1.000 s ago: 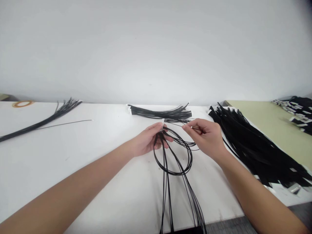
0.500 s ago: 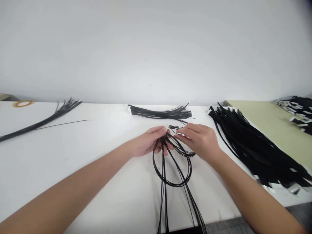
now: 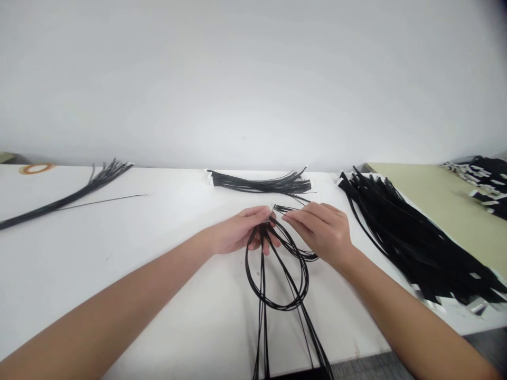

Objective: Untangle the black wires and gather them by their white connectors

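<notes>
My left hand (image 3: 253, 229) is closed on a white connector (image 3: 271, 210) of a black wire harness, its thumb pressed on the near face. Black wires (image 3: 277, 305) run from the connector, some looping below the hand and others hanging over the table's front edge. Just to the right, my right hand (image 3: 322, 227) pinches thin black wires that lead into the connector from the right. Its fingertips hide the point where the wires are held.
Behind my hands lies a bundle of black wires (image 3: 257, 183) with white connectors. A large pile of black harnesses (image 3: 412, 237) covers the right side. On the left are a long wire bundle (image 3: 67, 198) and an orange ring (image 3: 36, 168). A wall stands behind the white table (image 3: 166, 311).
My right hand has shifted slightly left and down, its fingers bunched a little tighter. The hanging wire loop has dropped slightly and swung left. My left hand keeps hold of the connector.
</notes>
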`<action>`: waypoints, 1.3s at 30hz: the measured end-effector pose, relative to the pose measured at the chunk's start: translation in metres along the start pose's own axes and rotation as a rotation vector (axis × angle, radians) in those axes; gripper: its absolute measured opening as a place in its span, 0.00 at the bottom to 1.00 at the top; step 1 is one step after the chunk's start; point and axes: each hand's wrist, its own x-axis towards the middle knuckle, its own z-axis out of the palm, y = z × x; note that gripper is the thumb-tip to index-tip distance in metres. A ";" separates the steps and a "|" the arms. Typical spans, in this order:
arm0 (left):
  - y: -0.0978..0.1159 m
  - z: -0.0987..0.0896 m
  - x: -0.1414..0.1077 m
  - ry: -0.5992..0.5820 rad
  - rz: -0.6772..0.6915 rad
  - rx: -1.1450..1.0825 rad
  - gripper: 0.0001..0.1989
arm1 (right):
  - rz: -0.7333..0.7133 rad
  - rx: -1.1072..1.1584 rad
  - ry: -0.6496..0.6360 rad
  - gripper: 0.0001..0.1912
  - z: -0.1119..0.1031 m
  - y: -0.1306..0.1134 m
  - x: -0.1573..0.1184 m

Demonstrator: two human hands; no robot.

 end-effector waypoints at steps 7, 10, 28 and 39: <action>-0.001 0.001 0.000 -0.020 0.016 0.022 0.16 | 0.030 0.014 0.015 0.04 0.002 -0.001 0.000; -0.001 0.001 0.000 -0.016 0.019 0.037 0.16 | 0.042 0.024 0.011 0.04 0.001 -0.002 0.000; 0.000 0.002 -0.001 0.004 0.020 0.072 0.16 | 0.056 0.027 -0.006 0.02 0.000 -0.005 0.003; 0.000 0.002 0.000 0.037 0.000 -0.012 0.16 | 0.022 -0.070 0.047 0.03 0.000 -0.002 0.003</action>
